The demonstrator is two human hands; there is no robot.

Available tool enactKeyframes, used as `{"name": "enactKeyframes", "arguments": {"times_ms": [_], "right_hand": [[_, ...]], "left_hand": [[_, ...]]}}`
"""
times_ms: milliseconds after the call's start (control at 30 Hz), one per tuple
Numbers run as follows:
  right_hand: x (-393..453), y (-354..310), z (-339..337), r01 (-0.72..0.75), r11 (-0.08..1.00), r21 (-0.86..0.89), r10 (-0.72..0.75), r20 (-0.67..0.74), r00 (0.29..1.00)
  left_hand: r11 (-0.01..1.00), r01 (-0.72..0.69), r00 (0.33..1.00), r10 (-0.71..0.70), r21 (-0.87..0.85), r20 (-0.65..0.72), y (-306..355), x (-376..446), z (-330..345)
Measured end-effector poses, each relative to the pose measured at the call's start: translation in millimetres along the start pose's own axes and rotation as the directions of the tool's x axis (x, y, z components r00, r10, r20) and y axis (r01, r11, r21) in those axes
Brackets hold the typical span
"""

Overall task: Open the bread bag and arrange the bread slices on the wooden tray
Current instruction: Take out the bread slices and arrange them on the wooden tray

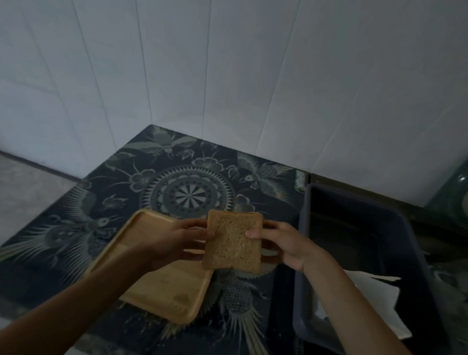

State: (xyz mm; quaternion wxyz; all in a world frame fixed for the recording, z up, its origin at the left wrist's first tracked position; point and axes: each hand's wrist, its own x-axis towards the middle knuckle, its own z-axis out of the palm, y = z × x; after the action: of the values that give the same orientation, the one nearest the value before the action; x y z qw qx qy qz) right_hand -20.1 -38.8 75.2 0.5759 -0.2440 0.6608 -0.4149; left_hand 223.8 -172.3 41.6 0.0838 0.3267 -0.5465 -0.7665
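A brown bread slice (233, 241) is held up between both hands, above the right edge of the wooden tray (164, 290). My left hand (180, 242) pinches its left edge with thumb on top. My right hand (281, 245) grips its right edge. The slice looks thick and may be more than one piece stacked. The tray lies flat on the patterned table, and its visible surface is bare. No bread bag is clearly visible.
A dark patterned tablecloth (188, 194) covers the table in a white-walled corner. A dark blue plastic bin (364, 254) stands at the right with white paper or plastic (370, 301) in it. A green object (464, 200) sits far right.
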Motion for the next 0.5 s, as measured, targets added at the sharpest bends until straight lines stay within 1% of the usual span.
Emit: {"name": "enactKeyframes", "arguments": {"times_ms": [267, 400, 500], "right_hand": [[56, 33, 71, -0.145, 0.986, 0.084, 0.146, -0.009, 0.989], [83, 47, 91, -0.216, 0.975, 0.053, 0.216, 0.013, 0.976], [99, 55, 99, -0.254, 0.967, 0.021, 0.253, 0.038, 0.967]], "left_hand": [[0.984, 0.166, 0.982, -0.172, -0.071, -0.084, -55, -15, -65], [0.966, 0.226, 0.961, -0.243, -0.127, -0.131, -84, -19, -82], [0.940, 0.267, 0.935, -0.306, -0.212, -0.178, -106, -21, -85]]}}
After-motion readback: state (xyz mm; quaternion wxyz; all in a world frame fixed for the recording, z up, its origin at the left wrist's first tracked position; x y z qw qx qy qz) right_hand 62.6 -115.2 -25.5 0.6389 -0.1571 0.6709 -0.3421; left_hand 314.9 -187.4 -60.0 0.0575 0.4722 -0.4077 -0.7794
